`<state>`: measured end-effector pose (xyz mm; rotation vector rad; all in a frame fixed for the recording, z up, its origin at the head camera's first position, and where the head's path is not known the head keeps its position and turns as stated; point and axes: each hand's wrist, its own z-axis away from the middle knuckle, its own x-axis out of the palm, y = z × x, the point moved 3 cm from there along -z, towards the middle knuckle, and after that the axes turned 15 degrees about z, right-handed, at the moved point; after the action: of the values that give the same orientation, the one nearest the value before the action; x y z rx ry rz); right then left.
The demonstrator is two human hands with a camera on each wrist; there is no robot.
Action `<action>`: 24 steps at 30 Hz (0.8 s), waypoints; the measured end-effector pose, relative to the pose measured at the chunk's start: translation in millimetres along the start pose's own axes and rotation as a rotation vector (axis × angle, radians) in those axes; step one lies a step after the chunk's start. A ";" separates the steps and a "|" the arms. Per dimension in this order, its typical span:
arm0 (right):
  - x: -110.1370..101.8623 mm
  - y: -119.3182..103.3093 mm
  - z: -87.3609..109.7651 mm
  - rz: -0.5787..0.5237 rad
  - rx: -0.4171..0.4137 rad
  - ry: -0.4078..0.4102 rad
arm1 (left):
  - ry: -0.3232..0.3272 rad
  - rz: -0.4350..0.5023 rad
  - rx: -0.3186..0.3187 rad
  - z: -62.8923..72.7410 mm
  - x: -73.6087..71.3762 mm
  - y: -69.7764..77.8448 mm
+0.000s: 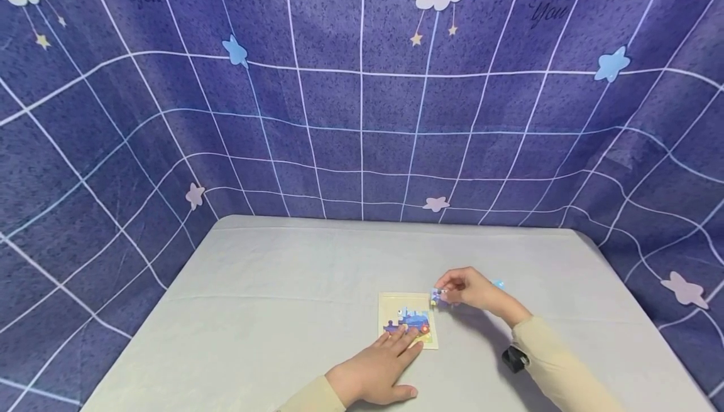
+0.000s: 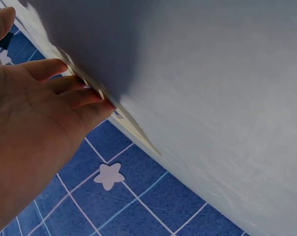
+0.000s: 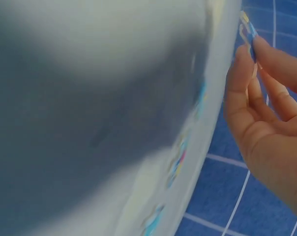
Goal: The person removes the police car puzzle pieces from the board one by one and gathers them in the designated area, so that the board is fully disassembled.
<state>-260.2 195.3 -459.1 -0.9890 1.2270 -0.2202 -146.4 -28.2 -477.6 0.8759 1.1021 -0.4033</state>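
Head view, left hand [image 1: 378, 369]: lies flat over the near part of the tray [image 1: 388, 301], fingers straight, its grip having hold of nothing; the spread fingers probably serve to stop the tray sliding.
Head view, picture [image 1: 415, 319]: partly laid, a blue vehicle in the tray, with bare tray on its far and left sides; the rim presumably holds the laid parts together.
Head view, right hand [image 1: 472, 287]: its grip is pinched nearly closed on one piece [image 1: 435, 296], at the tray's far right corner; holding it by a side leaves part of its printed face showing, perhaps so it can be matched.
Left wrist view, fingertips [image 2: 108, 104]: reach onto the tray, which lies on the worktop [image 2: 227, 113]; contact looks light, but the pressure cannot be told.
Right wrist view, piece: between thumb and fingers, seen edge-on and apparently lifted clear of the worktop.
Right wrist view, loose pieces [image 3: 178, 161]: lie apart on the worktop, likely spread for easy picking.
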 end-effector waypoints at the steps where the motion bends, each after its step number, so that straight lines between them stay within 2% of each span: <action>1: -1.5 3.7 2.9 0.004 0.013 0.005 | 0.000 0.003 -0.003 0.0 -0.1 0.3; 8: -5.1 22.5 18.9 -0.015 0.063 -0.016 | -0.008 0.018 -0.014 -0.1 -0.8 0.8; 14: -2.0 29.6 19.3 0.001 0.063 -0.021 | -0.016 0.014 -0.024 -1.0 -0.6 0.5; 17: -1.3 28.2 18.2 0.037 0.038 0.005 | -0.016 0.004 -0.023 -1.4 0.2 0.3; 24: 0.2 22.1 16.3 0.212 -0.001 0.079 | -0.015 0.001 -0.024 -1.4 0.8 -0.6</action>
<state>-253.9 216.5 -475.4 -0.8506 1.3936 -0.0928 -147.3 -27.4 -478.8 0.8508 1.0909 -0.3940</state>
